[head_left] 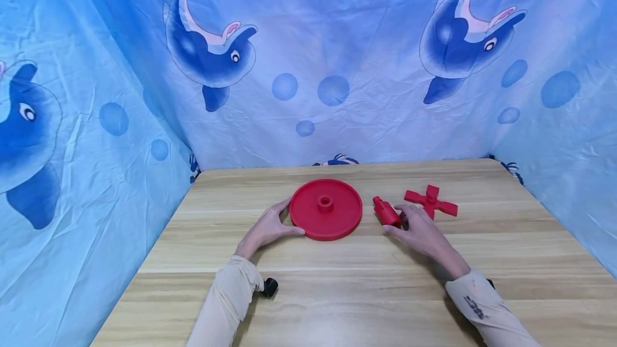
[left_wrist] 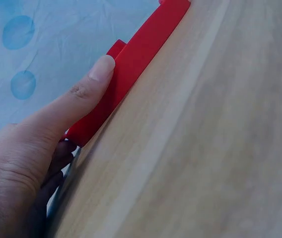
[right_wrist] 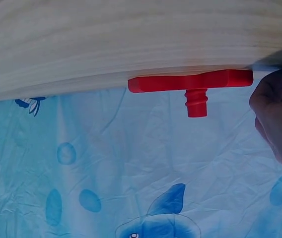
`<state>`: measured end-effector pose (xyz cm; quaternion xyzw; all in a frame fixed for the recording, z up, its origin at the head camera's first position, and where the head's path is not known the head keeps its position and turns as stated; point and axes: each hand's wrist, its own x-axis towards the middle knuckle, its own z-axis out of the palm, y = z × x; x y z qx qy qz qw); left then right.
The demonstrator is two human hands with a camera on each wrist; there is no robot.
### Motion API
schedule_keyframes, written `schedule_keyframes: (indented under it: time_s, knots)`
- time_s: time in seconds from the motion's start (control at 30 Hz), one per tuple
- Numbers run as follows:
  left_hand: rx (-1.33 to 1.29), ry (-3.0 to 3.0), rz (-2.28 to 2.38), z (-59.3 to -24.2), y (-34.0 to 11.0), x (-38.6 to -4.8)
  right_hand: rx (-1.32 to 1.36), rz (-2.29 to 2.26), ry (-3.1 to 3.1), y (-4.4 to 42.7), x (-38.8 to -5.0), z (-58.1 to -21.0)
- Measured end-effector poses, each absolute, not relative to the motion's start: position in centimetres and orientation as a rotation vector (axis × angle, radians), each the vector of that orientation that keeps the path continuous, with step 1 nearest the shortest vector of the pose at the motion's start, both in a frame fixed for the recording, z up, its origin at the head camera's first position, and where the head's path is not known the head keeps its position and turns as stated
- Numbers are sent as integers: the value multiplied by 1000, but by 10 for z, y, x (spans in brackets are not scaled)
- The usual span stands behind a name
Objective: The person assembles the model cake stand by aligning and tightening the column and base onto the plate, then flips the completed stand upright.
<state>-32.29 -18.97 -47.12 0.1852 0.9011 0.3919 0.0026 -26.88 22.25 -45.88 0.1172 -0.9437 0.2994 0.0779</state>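
A round red base [head_left: 308, 221] with a raised rim and a hollow hub [head_left: 325, 203] lies flat on the table. My left hand [head_left: 271, 227] holds it at the left, the thumb along its front rim and the fingers at the side. In the left wrist view, the thumb [left_wrist: 89, 91] presses the outer wall of the base [left_wrist: 143, 47]. Right of the base, my right hand [head_left: 420, 231] grips the wide end of a red stepped cylinder [head_left: 386, 213], whose narrow tip points away to the left. Only a sliver of it shows in the right wrist view, beside the hand [right_wrist: 280, 111].
Just beyond my right hand lies a red four-armed cross piece [head_left: 432, 203], partly covered by the fingers. A threaded stem [right_wrist: 196, 103] stands up from it in the right wrist view. Blue dolphin-print cloth [head_left: 308, 58] surrounds the wooden table [head_left: 328, 293] at the back and sides.
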Motion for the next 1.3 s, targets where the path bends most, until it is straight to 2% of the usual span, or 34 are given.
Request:
schedule_keyframes:
  time_s: [0.4, 0.73, 1.03, 1.3]
  knots:
    - [559, 2838, 1228, -472, -192, -321, 318, 904, -2834, 221, -266, -457]
    - [539, 2831, 1222, -470, -192, -320, 293, 1077, -2714, 225, -267, -449]
    - [541, 2824, 1232, -469, -193, -322, 392, 1111, -2518, 225, -273, -438]
    - [549, 2836, 1228, -469, -191, -321, 453, 1120, -2456, 208, -284, -423]
